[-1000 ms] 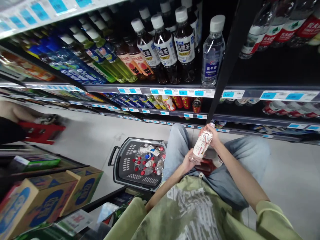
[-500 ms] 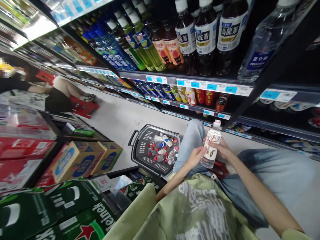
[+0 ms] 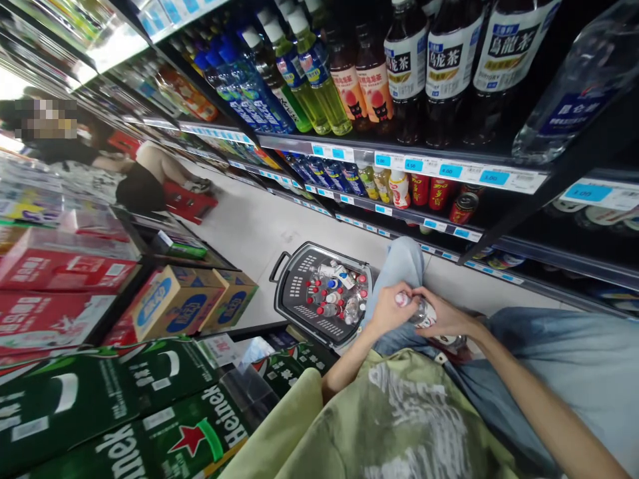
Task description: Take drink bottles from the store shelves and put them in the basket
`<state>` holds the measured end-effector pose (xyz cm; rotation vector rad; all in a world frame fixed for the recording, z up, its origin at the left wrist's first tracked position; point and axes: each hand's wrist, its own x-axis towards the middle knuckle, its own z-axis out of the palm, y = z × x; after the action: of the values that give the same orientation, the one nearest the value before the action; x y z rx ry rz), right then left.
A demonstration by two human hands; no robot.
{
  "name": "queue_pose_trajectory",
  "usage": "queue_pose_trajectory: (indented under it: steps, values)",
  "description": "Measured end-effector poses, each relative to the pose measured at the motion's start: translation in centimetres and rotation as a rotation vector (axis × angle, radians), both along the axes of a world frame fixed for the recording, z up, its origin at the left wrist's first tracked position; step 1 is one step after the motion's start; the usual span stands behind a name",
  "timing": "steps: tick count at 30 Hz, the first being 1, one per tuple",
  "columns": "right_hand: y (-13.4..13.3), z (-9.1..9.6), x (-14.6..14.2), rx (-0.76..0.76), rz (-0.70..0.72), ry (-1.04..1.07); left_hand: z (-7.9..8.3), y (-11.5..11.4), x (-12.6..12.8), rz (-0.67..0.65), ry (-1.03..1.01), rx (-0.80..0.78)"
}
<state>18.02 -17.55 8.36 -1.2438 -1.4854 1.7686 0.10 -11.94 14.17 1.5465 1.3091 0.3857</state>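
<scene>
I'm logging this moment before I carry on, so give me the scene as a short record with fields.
Left hand: around the cap end of the bottle
Right hand: on the bottle's body
Bottle: clear, pale label, tilted, partly hidden by both hands
Basket: on the floor to the person's left, holding several red-capped bottles
Shelf: ahead, carrying dark bottles with white labels
Green cartons: lower left
Other person: seated farther along the aisle
</scene>
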Motion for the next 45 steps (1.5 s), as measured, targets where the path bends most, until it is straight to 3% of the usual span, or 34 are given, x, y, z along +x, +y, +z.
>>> queue_pose_trajectory:
  steps: [4,8,12,15,18,22,25,29,37,45]
  values:
    - [0.5,-0.7,0.3,-0.006,0.0,0.101,1.4,0.2,-1.4,0.142,0.008,0.079]
    - [0.7,-2.6,1.7,-0.02,-0.037,0.063,3.5,2.6,-5.1,0.355,0.012,0.232]
    - [0.4,-4.9,3.5,-0.044,-0.098,-0.217,5.2,5.2,-9.8,0.527,0.126,0.402]
    - [0.1,-6.2,4.6,0.0,-0.072,-0.464,5.0,6.3,-13.0,0.593,0.317,0.472]
    - [-0.2,-6.9,5.2,0.004,-0.042,-0.543,2.8,6.7,-16.0,0.602,0.528,0.477]
    - [-0.6,-7.3,5.6,-0.021,-0.046,-0.536,-2.1,5.8,-20.6,0.572,0.692,0.37]
    - [-0.9,-7.4,5.9,-0.028,-0.046,-0.546,-5.6,3.6,-23.8,0.511,0.77,0.264]
    - [-1.2,-7.7,6.1,-0.05,-0.039,-0.552,-8.9,-0.3,-26.8,0.393,0.845,0.147]
    - [-0.5,-8.1,5.7,-0.077,-0.037,-0.511,-13.2,-6.2,-28.9,0.137,0.846,-0.017]
    - [0.2,-7.4,5.0,-0.074,-0.038,-0.52,-15.9,-7.8,-28.2,0.1,0.849,-0.067]
